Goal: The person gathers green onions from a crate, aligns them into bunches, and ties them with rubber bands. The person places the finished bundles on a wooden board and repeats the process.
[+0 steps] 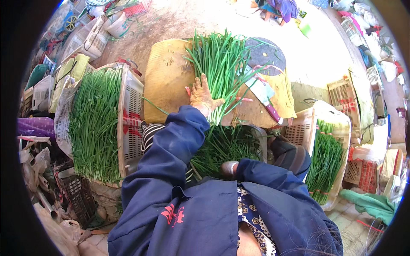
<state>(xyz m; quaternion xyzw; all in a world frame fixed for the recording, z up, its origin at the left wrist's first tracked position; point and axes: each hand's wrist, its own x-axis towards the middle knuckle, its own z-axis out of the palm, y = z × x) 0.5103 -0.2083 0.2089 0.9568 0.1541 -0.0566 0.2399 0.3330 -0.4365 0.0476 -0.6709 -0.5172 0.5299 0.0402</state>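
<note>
My left hand [204, 97] lies flat against the lower left side of a loose sheaf of garlic chives [221, 67]. Its thumb is spread over the pale stem ends. The sheaf rests on a worn yellow work board [169, 73]. Right of it on the board lies a knife [264, 91] with a broad blade and a dark red handle, the blade tip partly under leaves. Low before my body, my right hand [228, 167] is at a heap of loose greens [224, 148]. Only part of that hand shows; its fingers are hidden.
At left stands a plastic crate [131, 118] packed with loose chives [96, 128]. Another crate [315, 112] at right holds chives tied in bundles [323, 160]. A dark round pad [266, 57] lies on the board's far right. A white bucket [118, 25] stands beyond, and another person [283, 8] sits ahead.
</note>
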